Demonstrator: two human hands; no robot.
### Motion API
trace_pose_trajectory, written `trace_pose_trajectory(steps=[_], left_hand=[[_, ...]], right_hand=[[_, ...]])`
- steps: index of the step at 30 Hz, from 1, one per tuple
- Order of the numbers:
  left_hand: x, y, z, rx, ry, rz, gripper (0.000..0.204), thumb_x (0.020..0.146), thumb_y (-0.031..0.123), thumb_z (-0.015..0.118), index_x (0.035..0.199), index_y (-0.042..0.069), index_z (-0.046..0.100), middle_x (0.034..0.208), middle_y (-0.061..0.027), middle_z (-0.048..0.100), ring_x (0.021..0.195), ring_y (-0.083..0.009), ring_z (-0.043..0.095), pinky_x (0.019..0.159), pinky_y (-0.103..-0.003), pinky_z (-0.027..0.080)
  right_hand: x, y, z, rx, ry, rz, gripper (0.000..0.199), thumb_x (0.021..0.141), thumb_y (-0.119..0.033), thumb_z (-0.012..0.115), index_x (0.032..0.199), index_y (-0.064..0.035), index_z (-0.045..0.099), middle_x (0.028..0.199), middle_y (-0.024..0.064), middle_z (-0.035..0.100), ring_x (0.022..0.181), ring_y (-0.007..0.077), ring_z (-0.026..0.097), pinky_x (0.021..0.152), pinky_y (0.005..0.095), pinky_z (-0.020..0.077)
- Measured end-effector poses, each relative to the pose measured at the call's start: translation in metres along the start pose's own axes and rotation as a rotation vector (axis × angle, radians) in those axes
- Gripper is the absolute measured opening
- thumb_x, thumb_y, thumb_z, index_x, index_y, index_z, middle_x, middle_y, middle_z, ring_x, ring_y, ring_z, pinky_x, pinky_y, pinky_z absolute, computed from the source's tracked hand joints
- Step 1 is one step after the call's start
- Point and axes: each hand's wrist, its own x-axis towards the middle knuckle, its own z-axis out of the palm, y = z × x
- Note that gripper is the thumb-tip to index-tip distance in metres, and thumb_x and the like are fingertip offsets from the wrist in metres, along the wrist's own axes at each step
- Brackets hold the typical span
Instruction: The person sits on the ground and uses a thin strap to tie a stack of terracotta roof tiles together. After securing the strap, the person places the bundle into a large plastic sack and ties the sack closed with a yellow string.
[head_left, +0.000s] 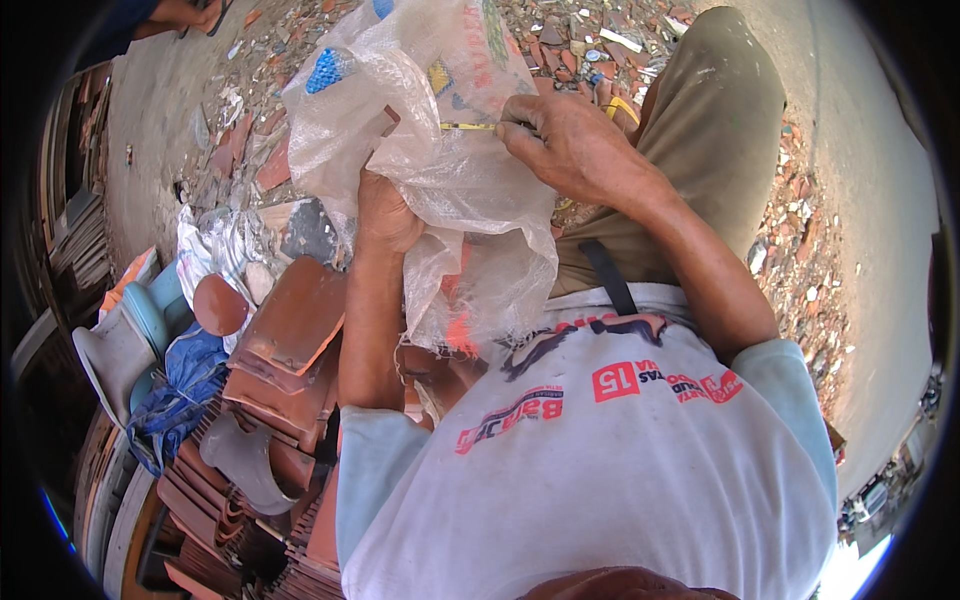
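Note:
A translucent white woven plastic sack (470,190) with faded red print is spread in front of me, crumpled and hanging down to my lap. My left hand (388,212) is closed at its left side, gripping the plastic; folds cover most of its fingers. On the sack's upper right part, my right hand (570,145) pinches with thumb and forefinger. At those fingertips ends a thin yellow strip (468,126) with dark marks, lying across the sack; I cannot tell whether it is separate from the sack. A blue netted piece (325,72) shows at the sack's upper left.
Stacked clay roof tiles (285,330) stand close on my left, with a blue plastic bag (190,380) and a grey-blue chair-like piece (125,345) beside them. Broken tile rubble (570,50) covers the ground ahead. Another person's foot (205,15) is at the far left.

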Motion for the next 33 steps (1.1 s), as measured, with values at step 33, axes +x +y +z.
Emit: trace_pose_trajectory(steps=[33], left_hand=[[-0.096,0.076,0.084,1.415,0.744,0.686,0.088,0.081,0.021,0.089,0.149,-0.005,0.041,0.131,-0.0186,0.061,0.100,-0.0266,0.071,0.089,-0.033,0.057]], right_hand=[[0.031,-0.051,0.052,0.258,0.073,-0.584,0.022,0.098,-0.013,0.062,0.114,0.0009,0.065,0.106,0.0194,0.070,0.096,0.0446,0.066,0.080,0.0500,0.0537]])
